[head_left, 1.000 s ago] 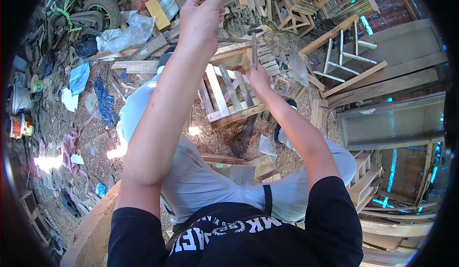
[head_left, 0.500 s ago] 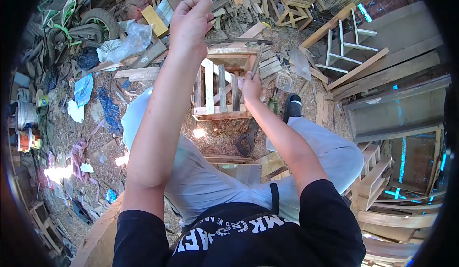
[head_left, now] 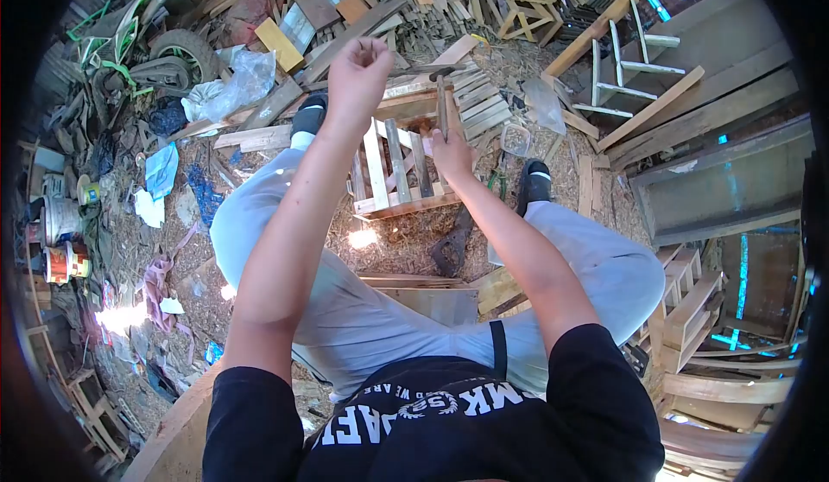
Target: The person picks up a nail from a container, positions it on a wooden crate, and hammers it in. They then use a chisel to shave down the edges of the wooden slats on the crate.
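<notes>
My right hand (head_left: 452, 155) is closed around the handle of a hammer (head_left: 442, 106), whose dark head points away from me. Beneath it sits a small slatted wooden frame (head_left: 373, 167), on the ground between my feet. My left hand (head_left: 361, 74) is raised above the frame's far left corner, with its fingers curled together. Whatever those fingers may hold is too small to make out. The left forearm covers part of the view of the ground and of my leg.
Scrap boards (head_left: 350, 24) are piled at the far side. A clear plastic bag (head_left: 246, 85) and a motorbike wheel (head_left: 186, 54) lie at the left. Wooden slats (head_left: 484, 102) rest beside the frame, near a clear plastic tub (head_left: 516, 140). A pale wooden frame (head_left: 626, 66) stands at the right.
My left hand has come down and a little to the right, nearer the frame. The hammer has swung from sideways-headed to more upright in view. My left shoe now shows.
</notes>
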`<control>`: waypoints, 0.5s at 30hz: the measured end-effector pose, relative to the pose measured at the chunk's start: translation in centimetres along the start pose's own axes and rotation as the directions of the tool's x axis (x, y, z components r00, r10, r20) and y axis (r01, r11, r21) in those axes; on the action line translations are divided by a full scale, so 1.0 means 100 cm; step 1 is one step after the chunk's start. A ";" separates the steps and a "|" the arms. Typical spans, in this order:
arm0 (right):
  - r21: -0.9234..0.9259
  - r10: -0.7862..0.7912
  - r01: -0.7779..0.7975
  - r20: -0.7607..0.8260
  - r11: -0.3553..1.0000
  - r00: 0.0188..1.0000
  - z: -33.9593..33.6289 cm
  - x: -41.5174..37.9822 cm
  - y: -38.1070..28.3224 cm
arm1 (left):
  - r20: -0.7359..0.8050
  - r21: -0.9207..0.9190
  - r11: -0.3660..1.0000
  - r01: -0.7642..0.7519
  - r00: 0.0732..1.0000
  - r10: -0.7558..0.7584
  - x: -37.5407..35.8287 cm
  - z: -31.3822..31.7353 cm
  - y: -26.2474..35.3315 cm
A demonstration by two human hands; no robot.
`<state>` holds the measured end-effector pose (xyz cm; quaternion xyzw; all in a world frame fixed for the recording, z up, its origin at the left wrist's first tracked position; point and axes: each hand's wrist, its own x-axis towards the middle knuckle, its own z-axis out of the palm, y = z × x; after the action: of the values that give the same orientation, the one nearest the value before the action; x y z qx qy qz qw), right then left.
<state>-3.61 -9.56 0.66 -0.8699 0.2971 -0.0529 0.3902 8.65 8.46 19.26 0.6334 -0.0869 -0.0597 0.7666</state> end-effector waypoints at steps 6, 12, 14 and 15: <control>-0.076 -0.079 0.080 0.020 0.994 0.997 -0.042 -0.013 0.007 | 0.086 0.369 0.929 -0.023 0.996 -0.010 -0.035 -0.006 -0.113; 0.089 -0.285 0.296 -0.116 0.951 0.951 -0.043 -0.017 0.053 | 0.135 0.365 0.931 0.008 0.989 -0.061 -0.063 0.003 -0.172; -0.017 -0.288 0.287 -0.080 0.958 0.954 -0.048 -0.022 0.058 | 0.125 0.410 0.912 -0.008 0.991 -0.048 -0.059 0.011 -0.174; -0.012 -0.277 0.277 -0.083 0.961 0.957 -0.050 -0.027 0.058 | 0.154 0.466 0.883 -0.057 0.988 -0.017 -0.057 0.011 -0.175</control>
<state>-10.19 -14.33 0.34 -0.9000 0.1885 -0.1431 0.3659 3.19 5.20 1.95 0.7925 -0.1641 -0.0773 0.5822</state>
